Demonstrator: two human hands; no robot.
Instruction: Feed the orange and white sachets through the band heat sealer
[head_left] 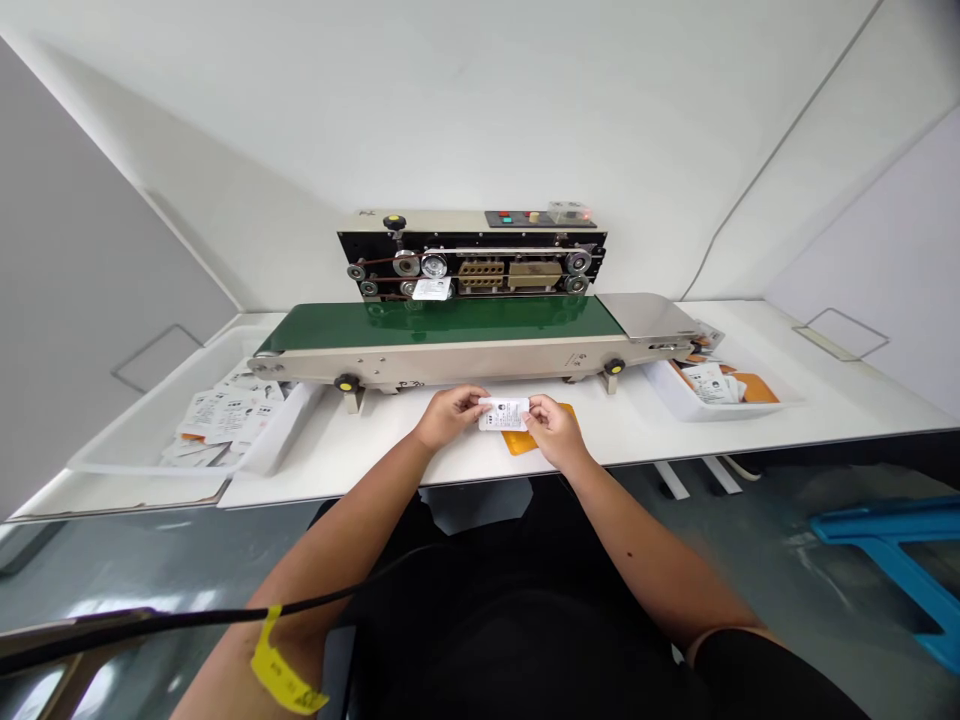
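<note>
Between my two hands is a small white printed packet point(504, 414), held level above the table's front part. My left hand point(453, 415) pinches its left end, and my right hand point(553, 430) grips its right end. Under the right hand lies an orange-yellow packet point(523, 442), partly covered. Beyond my hands stands a band sealing machine point(472, 268) with a green conveyor belt point(480, 322). Another white packet point(432, 289) sits among its rollers, at the left part of the sealing head.
On the left, a translucent bin point(289, 430) holds several white packets. At the right end of the conveyor, a smaller white bin point(709, 410) contains white and orange packets. A blue stool point(892, 530) stands on the floor at right. A black cable point(187, 617) crosses my left arm.
</note>
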